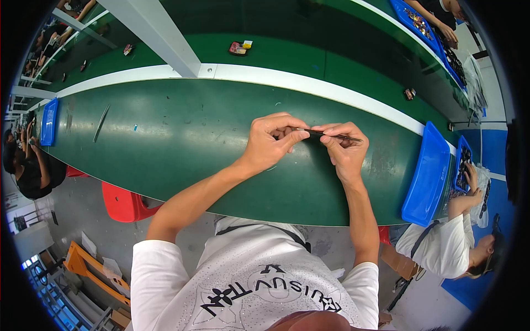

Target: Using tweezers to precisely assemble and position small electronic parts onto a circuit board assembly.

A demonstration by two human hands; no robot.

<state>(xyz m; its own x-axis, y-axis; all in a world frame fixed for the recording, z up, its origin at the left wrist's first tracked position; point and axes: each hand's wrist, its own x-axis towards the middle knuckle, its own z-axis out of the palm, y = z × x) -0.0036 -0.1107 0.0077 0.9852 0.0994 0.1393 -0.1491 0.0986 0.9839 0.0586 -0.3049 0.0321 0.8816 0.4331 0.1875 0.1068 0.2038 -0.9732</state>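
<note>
Both hands meet above the middle of the green counter (182, 138). The left hand (270, 140) is closed, thumb and fingertips pinching one end of a thin dark strip (326, 134). The right hand (345, 146) is likewise closed, fingers gripping the same strip near its other end. The strip lies roughly level between them, held clear of the counter surface; its tip projects just past the right fingers. A blue tray (428, 176) sits at the counter's right end, well apart. A red stool (124, 204) stands below the near edge.
</note>
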